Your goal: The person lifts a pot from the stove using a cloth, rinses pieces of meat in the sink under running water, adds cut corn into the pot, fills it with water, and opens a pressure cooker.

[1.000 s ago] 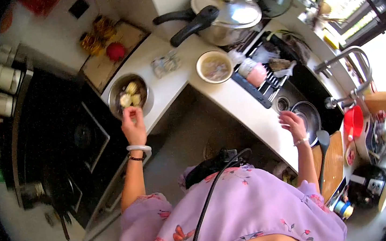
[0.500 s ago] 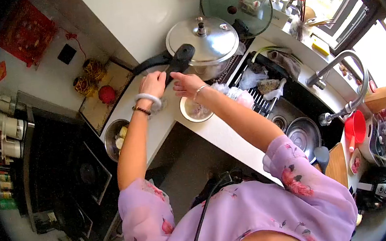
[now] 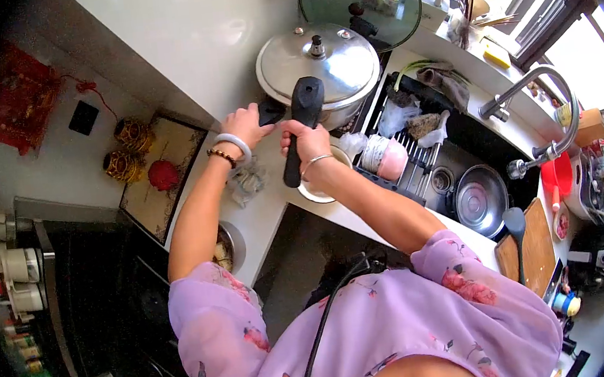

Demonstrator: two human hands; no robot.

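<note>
A large silver pressure cooker (image 3: 342, 114) with its lid (image 3: 295, 53) on stands at the back of the counter. My left hand (image 3: 240, 127) is closed around a black handle (image 3: 272, 111) at the cooker's near left side; most of that handle is hidden by my fingers. Just to the right, my right hand (image 3: 308, 142) wraps around a second, longer black handle (image 3: 306, 100), which slants down toward me from the lid's edge. The two handles stand apart at an angle. A pale bowl (image 3: 317, 193) is partly hidden beneath my right forearm.
A glass lid (image 3: 360, 6) leans behind the cooker. To the right, pink bowls (image 3: 385, 158) sit on a rack by the sink, where a metal basin (image 3: 481, 200) lies below the faucet (image 3: 566, 109). A crumpled plastic bag (image 3: 246, 183) and a metal bowl (image 3: 227, 248) are at left.
My right hand has closed around the longer handle, which now points more toward me. My left hand has shifted onto the other handle. The whole view has tilted slightly.
</note>
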